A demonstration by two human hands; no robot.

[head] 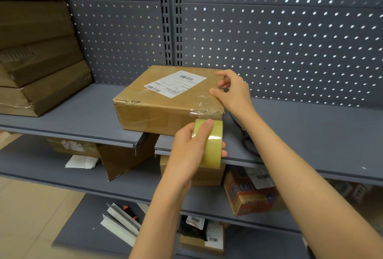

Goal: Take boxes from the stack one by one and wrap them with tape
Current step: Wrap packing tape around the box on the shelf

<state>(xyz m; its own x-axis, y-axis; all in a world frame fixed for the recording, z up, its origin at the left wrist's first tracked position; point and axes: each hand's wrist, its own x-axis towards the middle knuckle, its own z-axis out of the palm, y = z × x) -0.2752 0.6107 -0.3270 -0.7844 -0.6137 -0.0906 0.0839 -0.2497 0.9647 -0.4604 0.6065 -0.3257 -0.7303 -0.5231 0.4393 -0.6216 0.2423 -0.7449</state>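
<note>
The cardboard box lies flat on the grey shelf, a white shipping label on its top, its near left edge torn and crumpled, and clear tape already creased over the near right corner. The taping step looks under way: a strip seems to run from that corner down to the tape roll, which sits just below the box's front face. The left hand is closed around the roll, thumb over its rim. The right hand, just above the roll, rests its fingertips on the box's top right edge, fingers loosely curled, holding nothing. Next, I judge, the roll must be drawn along the face while the right hand presses the tape flat. Scissors lie under the right forearm; the stack stands far left.
</note>
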